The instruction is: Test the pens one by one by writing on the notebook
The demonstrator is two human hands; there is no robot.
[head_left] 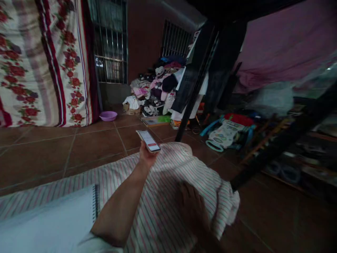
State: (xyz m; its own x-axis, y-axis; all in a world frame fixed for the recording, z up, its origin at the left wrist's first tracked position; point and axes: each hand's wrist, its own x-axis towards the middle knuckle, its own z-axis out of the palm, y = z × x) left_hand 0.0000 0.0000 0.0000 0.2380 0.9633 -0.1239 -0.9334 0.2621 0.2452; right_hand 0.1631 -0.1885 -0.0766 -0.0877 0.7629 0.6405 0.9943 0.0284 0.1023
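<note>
My left hand [147,156] is raised and wrapped round a smartphone [148,141] whose lit screen faces up. My right hand [193,207] lies in shadow, fingers spread flat on a striped pink and white cloth [163,196] that covers the floor in front of me. A pale white cloth with a dark trimmed edge [52,218] lies on the striped cloth at the lower left.
Brown floor tiles [52,151] stretch ahead. A floral sheet [42,59] hangs at the left beside a purple basin [108,115]. A heap of clothes [158,88] sits by the barred window. Dark slanted poles [195,88], a baby walker toy [223,135] and clutter fill the right.
</note>
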